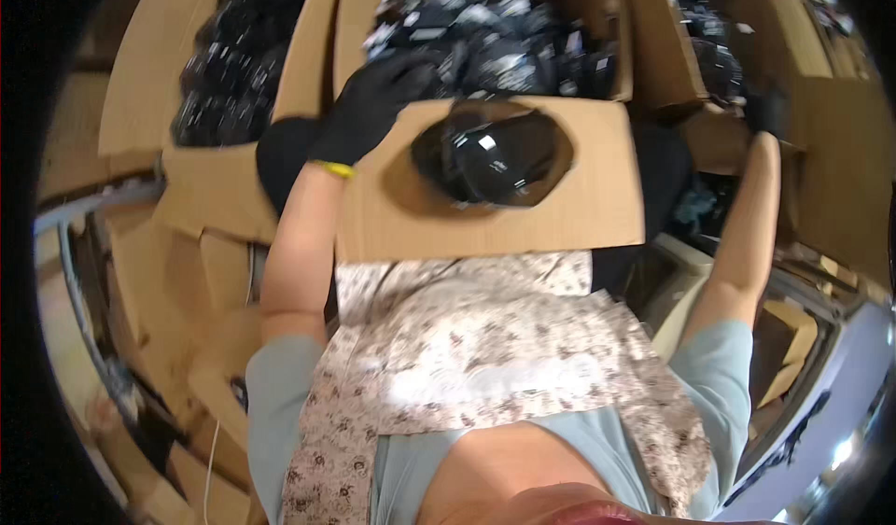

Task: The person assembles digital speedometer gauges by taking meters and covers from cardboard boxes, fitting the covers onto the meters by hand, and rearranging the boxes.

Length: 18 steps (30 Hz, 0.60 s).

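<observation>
A glossy black, rounded shell-like piece (495, 161) with a see-through brownish edge lies on a cardboard flap (579, 226) over my lap. Neither hand touches it. My left hand (378, 100), in a black glove with a yellow band at the wrist, is just up and left of it, at the near edge of the middle box. Its fingers stretch out, apart, and nothing shows in them. Far to the right, my right hand (767, 112), also in a black glove, is by the right-hand box; its fingers are dark and smeared.
The middle cardboard box (353, 21) holds many shiny, dark wrapped pieces (495, 30). Similar black pieces (233, 58) fill a box at the left, and more black pieces (714, 49) lie in one at the right. Loose cardboard (159, 292) and a metal frame (84, 292) stand at the left.
</observation>
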Each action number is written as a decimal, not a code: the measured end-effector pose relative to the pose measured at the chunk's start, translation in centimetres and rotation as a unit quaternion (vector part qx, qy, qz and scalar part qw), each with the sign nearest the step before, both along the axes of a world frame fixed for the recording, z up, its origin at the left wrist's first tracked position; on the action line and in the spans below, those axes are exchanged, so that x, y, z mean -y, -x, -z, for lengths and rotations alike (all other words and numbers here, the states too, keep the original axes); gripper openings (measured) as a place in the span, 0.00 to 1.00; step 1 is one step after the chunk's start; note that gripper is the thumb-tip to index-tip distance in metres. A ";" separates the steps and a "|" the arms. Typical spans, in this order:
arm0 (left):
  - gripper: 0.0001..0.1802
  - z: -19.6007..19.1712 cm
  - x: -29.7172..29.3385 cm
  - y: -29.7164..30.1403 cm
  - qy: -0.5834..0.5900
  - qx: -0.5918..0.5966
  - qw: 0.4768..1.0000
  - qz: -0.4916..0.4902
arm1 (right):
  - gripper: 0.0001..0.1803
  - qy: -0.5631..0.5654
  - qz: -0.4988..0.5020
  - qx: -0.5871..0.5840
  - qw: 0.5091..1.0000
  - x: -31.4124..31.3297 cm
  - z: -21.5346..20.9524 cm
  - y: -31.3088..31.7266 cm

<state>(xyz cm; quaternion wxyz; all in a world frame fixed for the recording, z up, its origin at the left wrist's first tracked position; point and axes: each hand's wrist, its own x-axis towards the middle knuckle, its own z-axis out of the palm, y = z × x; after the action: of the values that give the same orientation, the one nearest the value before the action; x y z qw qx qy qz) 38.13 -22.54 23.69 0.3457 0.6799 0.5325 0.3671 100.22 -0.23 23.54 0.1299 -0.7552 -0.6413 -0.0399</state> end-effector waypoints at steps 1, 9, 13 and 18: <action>0.16 0.2 0.5 0.5 0.088 0.066 0.994 -0.028 | 0.34 -0.136 -0.102 0.071 0.983 1.4 -0.7 4.4; 0.18 4.9 2.9 1.1 0.043 0.071 0.996 0.026 | 0.36 0.159 -0.582 -0.209 0.770 19.2 -4.4 30.0; 0.21 4.3 1.7 -0.6 -0.018 0.066 0.996 0.056 | 0.37 0.156 -0.637 -0.098 0.748 20.2 -5.1 31.0; 0.21 2.4 0.8 -2.5 0.107 -0.008 0.979 0.170 | 0.14 0.169 -0.622 -0.278 0.712 19.9 -4.4 30.7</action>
<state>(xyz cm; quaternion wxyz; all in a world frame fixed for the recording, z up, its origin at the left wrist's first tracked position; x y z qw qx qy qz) 40.62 -23.36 21.29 0.4697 0.7225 0.4479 0.2380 69.49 -20.09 27.91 0.1681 -0.1718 -0.8974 0.3701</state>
